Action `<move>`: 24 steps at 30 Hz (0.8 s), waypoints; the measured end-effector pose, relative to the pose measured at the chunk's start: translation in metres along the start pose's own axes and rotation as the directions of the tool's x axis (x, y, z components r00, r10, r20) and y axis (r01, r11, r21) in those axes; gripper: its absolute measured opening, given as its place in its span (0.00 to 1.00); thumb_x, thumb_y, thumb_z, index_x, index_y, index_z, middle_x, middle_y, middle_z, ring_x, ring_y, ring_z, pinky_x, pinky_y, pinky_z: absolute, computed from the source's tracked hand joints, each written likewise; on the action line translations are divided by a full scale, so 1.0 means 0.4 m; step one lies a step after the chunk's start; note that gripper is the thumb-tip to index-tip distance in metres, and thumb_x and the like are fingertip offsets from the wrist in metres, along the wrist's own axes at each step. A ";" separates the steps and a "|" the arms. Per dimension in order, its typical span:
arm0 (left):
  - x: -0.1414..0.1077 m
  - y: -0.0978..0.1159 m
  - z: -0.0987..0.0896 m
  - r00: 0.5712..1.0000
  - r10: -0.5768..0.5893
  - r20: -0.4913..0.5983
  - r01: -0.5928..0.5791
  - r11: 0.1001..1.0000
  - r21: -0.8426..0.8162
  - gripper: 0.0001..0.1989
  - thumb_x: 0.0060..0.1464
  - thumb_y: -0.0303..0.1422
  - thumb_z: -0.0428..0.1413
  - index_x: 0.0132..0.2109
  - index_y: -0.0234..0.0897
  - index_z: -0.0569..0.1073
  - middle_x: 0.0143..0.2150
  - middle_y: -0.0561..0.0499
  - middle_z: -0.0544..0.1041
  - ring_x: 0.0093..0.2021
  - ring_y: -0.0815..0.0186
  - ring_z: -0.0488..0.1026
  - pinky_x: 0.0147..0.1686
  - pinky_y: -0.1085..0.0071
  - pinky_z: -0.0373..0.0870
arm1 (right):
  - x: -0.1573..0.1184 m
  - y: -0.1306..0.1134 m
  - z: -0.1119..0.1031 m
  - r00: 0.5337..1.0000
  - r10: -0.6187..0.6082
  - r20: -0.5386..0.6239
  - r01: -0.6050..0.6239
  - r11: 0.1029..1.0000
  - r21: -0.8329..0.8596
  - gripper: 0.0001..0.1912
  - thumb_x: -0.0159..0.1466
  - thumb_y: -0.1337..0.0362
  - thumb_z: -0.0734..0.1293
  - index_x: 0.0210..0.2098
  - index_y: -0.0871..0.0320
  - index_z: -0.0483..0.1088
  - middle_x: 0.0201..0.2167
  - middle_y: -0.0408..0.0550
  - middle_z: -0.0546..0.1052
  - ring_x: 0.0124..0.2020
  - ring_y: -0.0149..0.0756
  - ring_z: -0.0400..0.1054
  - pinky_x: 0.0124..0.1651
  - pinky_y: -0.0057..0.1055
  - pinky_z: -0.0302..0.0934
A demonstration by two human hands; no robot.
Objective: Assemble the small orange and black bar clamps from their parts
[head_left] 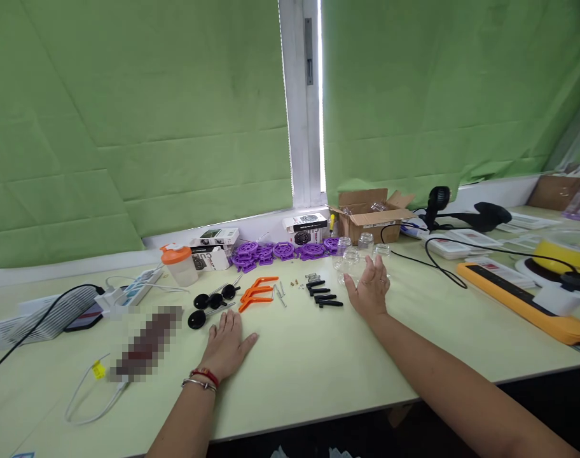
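The bare left forearm [187, 413] crosses the bench's [294, 375] near edge, its left hand [227, 343] palm down, fingers towards the far edge, thumb spread rightward. The bare right forearm [442, 372] slants in over the near edge; the right hand [370, 289] reaches farther, fingers extended, thumb apart.

Blurred, covered and cropped

Left of the orange parts [255, 291], pixelation masks an object [149, 343]. Right of them, some brass bits [296, 282] are too small to identify; farther right, the right hand [370, 286] partly covers clear jars [351, 256]. Nearer than the parts, both forearms [462, 381] leave the bottom edge. Far right of them, a yellow item [564, 256] is cropped.
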State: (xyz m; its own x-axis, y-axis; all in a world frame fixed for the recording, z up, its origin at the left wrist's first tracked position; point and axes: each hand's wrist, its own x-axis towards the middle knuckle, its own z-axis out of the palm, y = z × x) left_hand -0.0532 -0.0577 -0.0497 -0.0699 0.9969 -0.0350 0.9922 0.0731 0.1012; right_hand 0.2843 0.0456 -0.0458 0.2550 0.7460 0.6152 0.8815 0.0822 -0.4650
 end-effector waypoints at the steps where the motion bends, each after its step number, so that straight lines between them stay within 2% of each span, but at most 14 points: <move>1: 0.001 0.001 0.003 1.000 0.000 -0.012 0.000 1.000 0.008 0.43 0.53 0.55 0.34 0.64 0.24 0.46 0.67 0.34 0.39 0.66 0.50 0.35 0.59 0.48 0.41 | -0.005 -0.001 -0.003 1.000 -0.014 0.004 0.014 1.000 -0.003 0.36 0.61 0.49 0.50 0.63 0.62 0.36 0.65 0.62 0.37 0.64 0.51 0.32 0.57 0.51 0.40; 4: 0.003 0.000 0.012 0.999 -0.004 -0.036 0.005 1.000 0.021 0.44 0.52 0.56 0.34 0.64 0.23 0.45 0.67 0.34 0.36 0.66 0.50 0.33 0.59 0.49 0.41 | -0.027 0.008 -0.006 0.998 -0.030 0.059 0.031 0.999 -0.029 0.37 0.62 0.49 0.49 0.64 0.60 0.33 0.66 0.59 0.31 0.65 0.50 0.26 0.58 0.53 0.38; 8: 0.004 0.000 0.015 0.999 -0.013 -0.032 0.014 1.000 0.028 0.46 0.52 0.57 0.33 0.65 0.23 0.43 0.67 0.35 0.33 0.66 0.50 0.30 0.60 0.50 0.39 | -0.065 0.047 -0.005 0.966 -0.007 0.258 0.043 0.990 -0.134 0.38 0.63 0.48 0.47 0.64 0.62 0.32 0.66 0.56 0.26 0.65 0.50 0.19 0.61 0.53 0.31; 11: 0.004 0.001 0.014 1.000 -0.014 -0.028 0.014 1.000 0.025 0.46 0.51 0.57 0.33 0.65 0.23 0.42 0.67 0.36 0.32 0.66 0.51 0.29 0.60 0.50 0.38 | -0.083 0.075 -0.005 0.931 0.016 0.364 0.071 0.972 -0.224 0.40 0.62 0.46 0.46 0.65 0.67 0.33 0.66 0.56 0.26 0.65 0.50 0.16 0.62 0.52 0.26; 14: 0.003 0.002 0.010 0.999 -0.019 -0.031 0.020 0.999 0.028 0.46 0.51 0.57 0.33 0.65 0.22 0.41 0.67 0.35 0.31 0.66 0.51 0.28 0.61 0.50 0.38 | -0.087 0.087 -0.004 0.904 0.025 0.427 0.097 0.960 -0.261 0.42 0.61 0.44 0.45 0.64 0.70 0.36 0.66 0.57 0.28 0.65 0.49 0.18 0.63 0.50 0.24; 17: 0.000 0.005 0.010 0.999 -0.022 -0.029 0.023 0.999 0.033 0.46 0.51 0.57 0.33 0.65 0.21 0.41 0.66 0.34 0.31 0.66 0.51 0.28 0.61 0.50 0.37 | -0.086 0.089 0.000 0.885 0.025 0.464 0.109 0.959 -0.260 0.44 0.61 0.43 0.44 0.64 0.71 0.38 0.66 0.58 0.31 0.65 0.48 0.20 0.63 0.48 0.24; 21: -0.006 0.009 0.014 0.999 -0.010 -0.050 0.011 1.000 0.028 0.45 0.52 0.56 0.35 0.64 0.21 0.43 0.66 0.33 0.33 0.66 0.49 0.29 0.60 0.49 0.39 | -0.086 0.091 0.005 0.889 0.026 0.457 0.101 0.963 -0.252 0.44 0.60 0.43 0.45 0.64 0.71 0.38 0.66 0.57 0.32 0.65 0.50 0.20 0.63 0.50 0.23; 24: -0.003 -0.001 0.000 0.983 0.025 -0.182 -0.018 0.999 0.042 0.43 0.53 0.53 0.38 0.64 0.23 0.43 0.67 0.34 0.35 0.66 0.49 0.30 0.60 0.48 0.37 | -0.086 0.089 0.004 0.901 0.016 0.433 0.100 0.964 -0.245 0.43 0.61 0.43 0.45 0.65 0.69 0.37 0.66 0.56 0.30 0.65 0.51 0.19 0.63 0.52 0.23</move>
State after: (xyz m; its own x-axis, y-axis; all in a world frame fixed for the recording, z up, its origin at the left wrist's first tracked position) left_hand -0.0536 -0.0591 -0.0497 -0.0628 0.9868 0.1490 0.9967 0.0543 0.0603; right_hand 0.3063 0.0237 -0.0845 0.0721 0.9598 0.2711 0.9731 -0.0081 -0.2303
